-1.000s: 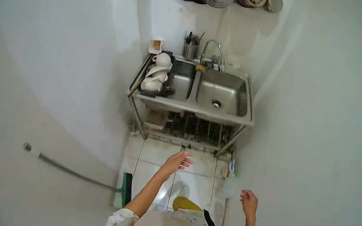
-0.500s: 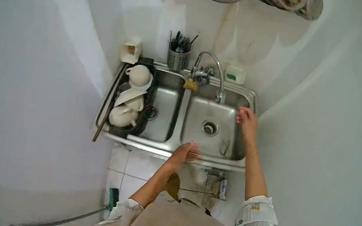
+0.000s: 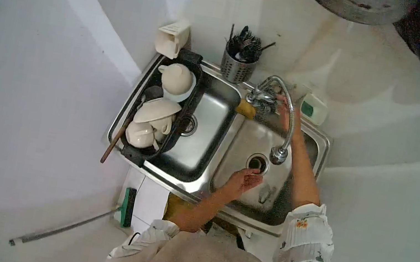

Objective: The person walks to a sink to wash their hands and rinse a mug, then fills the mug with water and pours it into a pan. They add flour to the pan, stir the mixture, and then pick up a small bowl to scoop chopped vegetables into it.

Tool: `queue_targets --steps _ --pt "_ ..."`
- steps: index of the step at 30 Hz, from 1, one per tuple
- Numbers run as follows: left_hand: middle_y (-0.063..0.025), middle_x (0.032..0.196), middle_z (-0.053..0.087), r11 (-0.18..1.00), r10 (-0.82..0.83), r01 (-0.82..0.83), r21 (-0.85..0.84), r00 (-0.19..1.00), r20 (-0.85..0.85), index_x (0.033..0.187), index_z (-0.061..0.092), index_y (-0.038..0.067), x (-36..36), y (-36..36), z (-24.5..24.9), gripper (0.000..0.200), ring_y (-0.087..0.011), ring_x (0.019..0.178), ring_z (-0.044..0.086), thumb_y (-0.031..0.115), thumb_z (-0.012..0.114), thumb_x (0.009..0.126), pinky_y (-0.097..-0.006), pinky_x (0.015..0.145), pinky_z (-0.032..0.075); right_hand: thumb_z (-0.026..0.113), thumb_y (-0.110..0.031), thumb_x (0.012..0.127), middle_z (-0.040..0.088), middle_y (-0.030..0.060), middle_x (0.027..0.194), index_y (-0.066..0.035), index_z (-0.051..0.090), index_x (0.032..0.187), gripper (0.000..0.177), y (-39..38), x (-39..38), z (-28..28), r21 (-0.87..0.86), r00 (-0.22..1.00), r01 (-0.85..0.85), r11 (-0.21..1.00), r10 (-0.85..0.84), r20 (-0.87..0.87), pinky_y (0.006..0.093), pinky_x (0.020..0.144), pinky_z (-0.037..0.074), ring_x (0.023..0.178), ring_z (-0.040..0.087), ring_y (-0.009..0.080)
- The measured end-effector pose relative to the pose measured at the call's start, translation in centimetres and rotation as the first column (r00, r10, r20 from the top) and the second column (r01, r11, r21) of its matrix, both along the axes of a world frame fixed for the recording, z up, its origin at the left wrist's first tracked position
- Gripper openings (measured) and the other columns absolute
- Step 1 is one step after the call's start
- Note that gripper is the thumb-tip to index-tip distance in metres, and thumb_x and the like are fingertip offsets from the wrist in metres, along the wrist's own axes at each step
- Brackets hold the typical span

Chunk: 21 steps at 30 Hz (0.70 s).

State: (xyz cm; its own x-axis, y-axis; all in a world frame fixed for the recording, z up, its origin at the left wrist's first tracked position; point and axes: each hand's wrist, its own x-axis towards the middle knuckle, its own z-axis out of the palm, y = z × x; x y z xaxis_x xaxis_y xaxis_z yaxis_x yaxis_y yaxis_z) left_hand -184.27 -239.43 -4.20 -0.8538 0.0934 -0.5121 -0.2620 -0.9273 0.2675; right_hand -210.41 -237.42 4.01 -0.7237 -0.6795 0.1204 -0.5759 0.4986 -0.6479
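Observation:
My left hand (image 3: 245, 182) is over the right basin (image 3: 234, 155) of a steel double sink, close to the drain (image 3: 257, 163). It is empty, with its fingers stretched out. My right hand (image 3: 284, 116) reaches up behind the curved spout of the faucet (image 3: 290, 125), its fingers extended beside the tap body (image 3: 265, 98). The spout partly covers this hand, so contact with the tap is hard to make out. A yellow sponge-like piece (image 3: 246, 109) sits on the divider below the tap.
In the left basin (image 3: 202, 129), a black rack (image 3: 186, 107) holds white cups (image 3: 177, 78), bowls (image 3: 158, 112) and a wooden-handled utensil (image 3: 115, 142). Behind stand a cutlery holder (image 3: 238, 68), white container (image 3: 173, 38) and soap box (image 3: 313, 110). Pans (image 3: 359, 3) hang above; a green-headed brush (image 3: 127, 207) is below left.
My right hand has gone from the right basin's side up to the tap. My left hand has moved from the front rim to over the basin. The view has tilted and come closer.

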Motion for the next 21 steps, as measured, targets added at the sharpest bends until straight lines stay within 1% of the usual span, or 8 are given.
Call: queue_targets --steps 2,8,9,11,13,15,17,21 --pt "-0.0147 0.096 0.059 0.992 0.096 -0.100 0.075 0.993 0.064 0.105 0.052 -0.003 -1.0 0.9 -1.6 0.029 -0.0237 0.093 0.058 0.020 0.043 0.090 -0.0296 0.087 0.049 0.050 -0.021 0.084 0.049 0.0172 0.121 -0.005 0.047 0.121 0.041 -0.1 -0.8 -1.4 0.092 0.983 -0.037 0.995 0.020 0.181 0.0360 0.088 0.042 0.110 0.049 0.0288" --pt "-0.0112 0.092 0.059 0.934 0.215 -0.201 0.297 0.976 -0.017 0.098 0.055 0.000 -4.6 6.2 -11.9 0.026 -0.0205 0.083 0.059 0.022 0.044 0.090 -0.0281 0.070 0.052 0.044 -0.011 0.087 0.055 0.0105 0.115 -0.003 0.050 0.118 0.032 4.6 4.4 -5.6 0.027 0.953 -0.232 0.972 0.233 -0.193 0.0345 0.088 0.043 0.103 0.054 0.0218" --pt "-0.0112 0.092 0.059 0.929 0.226 -0.212 0.302 0.974 -0.014 0.098 0.055 0.000 -5.1 7.2 -13.5 0.026 -0.0205 0.083 0.059 0.022 0.044 0.090 -0.0281 0.070 0.052 0.043 -0.012 0.088 0.055 0.0115 0.115 -0.002 0.049 0.119 0.033 6.5 5.5 -8.4 -0.217 0.984 -0.033 0.976 0.069 0.162 0.0341 0.089 0.042 0.105 0.053 0.0226" --pt "-0.0095 0.092 0.060 0.954 0.265 -0.285 0.093 0.948 0.178 0.099 0.056 0.003 -6.8 8.5 -15.1 0.026 -0.0188 0.081 0.058 0.025 0.046 0.088 -0.0278 0.068 0.050 0.040 -0.013 0.090 0.055 0.0136 0.114 0.001 0.047 0.120 0.033 10.4 7.6 -12.7 -0.367 0.593 0.524 0.769 -0.020 0.805 0.0333 0.092 0.040 0.108 0.051 0.0241" --pt "-0.0089 0.092 0.060 0.939 0.320 -0.336 0.067 0.930 0.180 0.100 0.056 0.004 -7.3 7.4 -10.1 0.028 -0.0185 0.081 0.058 0.027 0.046 0.089 -0.0286 0.070 0.049 0.040 -0.020 0.091 0.055 0.0149 0.112 -0.002 0.049 0.119 0.034 11.6 12.5 -14.9 -0.293 0.224 0.829 0.477 0.196 0.955 0.0313 0.088 0.041 0.106 0.052 0.0232" --pt "-0.0083 0.091 0.060 0.927 0.360 -0.373 0.037 0.913 0.194 0.101 0.056 0.005 -8.0 7.4 -9.5 0.029 -0.0182 0.081 0.058 0.030 0.045 0.089 -0.0295 0.072 0.049 0.059 -0.029 0.080 0.063 0.0022 0.079 -0.008 0.061 0.095 0.025 8.1 17.7 -3.0 -0.023 0.772 0.437 0.899 -0.362 0.522 0.0294 0.055 0.043 0.067 0.056 0.0170" --pt "-0.0075 0.094 0.060 0.937 0.284 -0.293 0.193 0.956 0.072 0.105 0.053 0.006 -8.8 7.7 -13.2 0.036 -0.0193 0.084 0.057 0.037 0.041 0.090 -0.0326 0.075 0.048 0.059 -0.027 0.080 0.062 0.0022 0.084 -0.008 0.059 0.098 0.026 9.2 16.5 -9.5 -0.035 0.776 0.419 0.907 -0.338 0.533 0.0300 0.056 0.043 0.069 0.055 0.0175" --pt "-0.0082 0.095 0.059 0.919 0.346 -0.382 0.101 0.901 0.264 0.109 0.051 0.007 -7.0 7.1 -4.6 0.042 -0.0204 0.085 0.057 0.042 0.037 0.091 -0.0350 0.075 0.047 0.055 -0.026 0.083 0.060 0.0041 0.091 -0.007 0.054 0.105 0.030 10.4 15.4 -18.7 -0.167 0.705 0.498 0.851 -0.285 0.649 0.0320 0.064 0.043 0.074 0.055 0.0194"
